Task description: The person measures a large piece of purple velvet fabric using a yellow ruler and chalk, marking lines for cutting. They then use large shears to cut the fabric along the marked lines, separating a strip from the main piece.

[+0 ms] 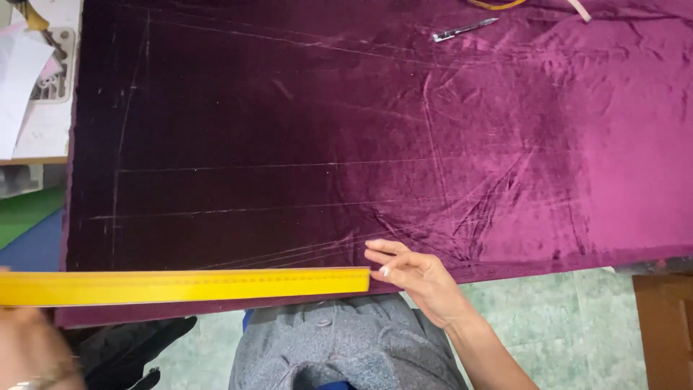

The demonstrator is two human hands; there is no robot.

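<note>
Blur hides most of the left hand (29, 347) at the bottom left corner, where it is cut off by the frame edge; whether its fingers are closed on anything cannot be told, though it sits just under the near end of the yellow ruler (184, 286) and perhaps steadies it. A metal tool (463, 29) near the top edge is too small to make out clearly, maybe a pair of small snips or tweezers, and a yellow loop and a pale strip beside it are cropped by the frame. The right hand (415, 274) reaches in from the lower right with the forearm angled up and to the left; its fingers are loose and spread, not gripping, with the fingertips (377, 271) touching the right end of the ruler. The ruler lies flat and level along the near edge of the purple velvet cloth (303, 144), which covers the table and bears faint chalk lines, straight and slanting; its right half is creased and catches the light. Grey clothing (346, 347) of the person shows below the cloth edge. Pale green floor tiles (563, 325) lie to the right, a brown piece of furniture at the far right corner, and papers (22, 79) on a white surface at the upper left
</note>
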